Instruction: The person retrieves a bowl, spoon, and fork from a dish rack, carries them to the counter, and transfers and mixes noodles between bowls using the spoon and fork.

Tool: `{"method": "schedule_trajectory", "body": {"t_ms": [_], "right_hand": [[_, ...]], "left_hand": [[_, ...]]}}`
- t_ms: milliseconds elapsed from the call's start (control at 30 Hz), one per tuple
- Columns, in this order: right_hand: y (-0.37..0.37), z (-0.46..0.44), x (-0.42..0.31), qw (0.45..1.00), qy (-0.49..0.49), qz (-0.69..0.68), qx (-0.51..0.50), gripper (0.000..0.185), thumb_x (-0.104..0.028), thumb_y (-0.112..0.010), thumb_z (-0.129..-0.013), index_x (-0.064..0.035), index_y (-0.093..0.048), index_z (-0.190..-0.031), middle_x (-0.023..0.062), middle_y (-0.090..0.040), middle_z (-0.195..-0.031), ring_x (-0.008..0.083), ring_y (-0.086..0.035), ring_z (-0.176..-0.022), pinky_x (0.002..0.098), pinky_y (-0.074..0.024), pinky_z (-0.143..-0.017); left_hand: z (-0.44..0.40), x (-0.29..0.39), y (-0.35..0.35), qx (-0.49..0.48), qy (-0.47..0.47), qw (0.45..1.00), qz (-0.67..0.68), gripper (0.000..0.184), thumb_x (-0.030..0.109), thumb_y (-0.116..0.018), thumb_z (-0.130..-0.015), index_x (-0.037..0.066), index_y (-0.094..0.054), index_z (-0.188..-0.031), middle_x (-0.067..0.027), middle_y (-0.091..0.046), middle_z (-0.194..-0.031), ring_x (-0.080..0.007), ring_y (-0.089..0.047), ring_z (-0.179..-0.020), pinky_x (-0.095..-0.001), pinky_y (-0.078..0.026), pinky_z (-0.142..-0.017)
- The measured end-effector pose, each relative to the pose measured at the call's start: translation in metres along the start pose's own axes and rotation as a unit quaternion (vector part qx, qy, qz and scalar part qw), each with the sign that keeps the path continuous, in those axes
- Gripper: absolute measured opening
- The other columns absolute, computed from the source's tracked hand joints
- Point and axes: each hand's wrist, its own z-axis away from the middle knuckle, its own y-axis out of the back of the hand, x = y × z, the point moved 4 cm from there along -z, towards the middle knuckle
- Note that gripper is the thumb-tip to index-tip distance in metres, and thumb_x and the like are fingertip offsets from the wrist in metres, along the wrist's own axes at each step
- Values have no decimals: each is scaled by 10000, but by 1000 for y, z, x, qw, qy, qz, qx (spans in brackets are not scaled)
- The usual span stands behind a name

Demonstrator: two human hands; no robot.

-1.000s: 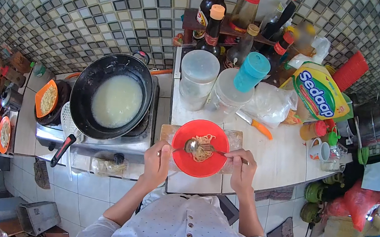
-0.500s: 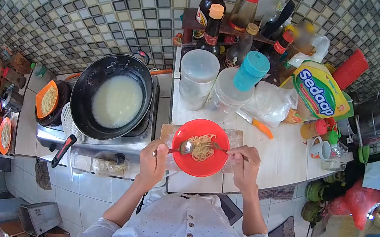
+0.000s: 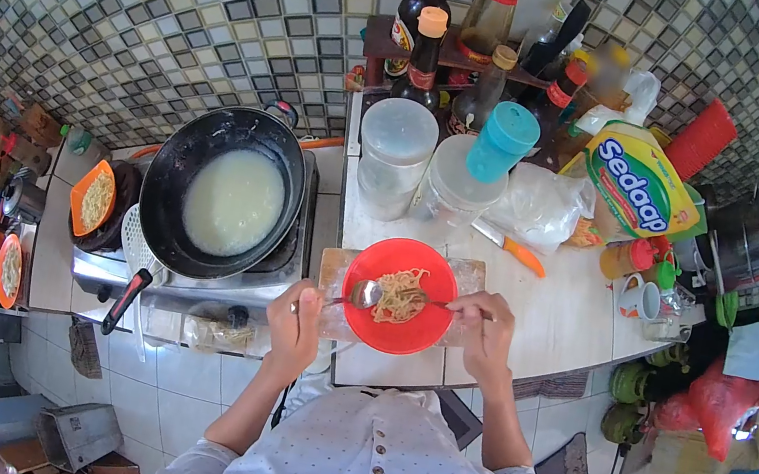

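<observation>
Pale, tangled noodles [image 3: 400,302] are heaped in a red bowl [image 3: 386,257] on a board [image 3: 470,275]. A spoon [image 3: 366,294], aimed toward 2 o'clock, is gripped by the left hand [image 3: 293,326]; a fork [image 3: 439,303], toward 9, by the right hand [image 3: 486,342]. Around the bowl, jars [image 3: 394,164] are seen at 12, a wok [image 3: 171,170] at 10.

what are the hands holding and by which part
The left hand holds a shiny, rounded metal spoon by its handle; the right hand holds a slim metal fork, also by the handle.
</observation>
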Motion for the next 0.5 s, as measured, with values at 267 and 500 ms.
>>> {"method": "schedule_trajectory", "body": {"t_ms": [267,500], "right_hand": [[0,4,4,982,-115,-131,67,268,-145,-399,-876,22,-575,-761,96,-565,-710,134,-523,-622,243,-430,-576],[7,-4,11,997,-55,-34,49,296,-177,-401,-877,22,-569,-737,86,-548,-690,130,-499,-604,244,-406,-551]], "left_hand": [[1,1,-2,-19,-5,1000,7,301,128,-346,-872,-27,-434,-629,-103,-405,-553,-178,-388,-486,-295,-310,-460],[0,-2,-11,-44,-11,999,2,290,113,-351,-863,-30,-443,-628,-107,-415,-560,-184,-404,-500,-294,-316,-467]]}}
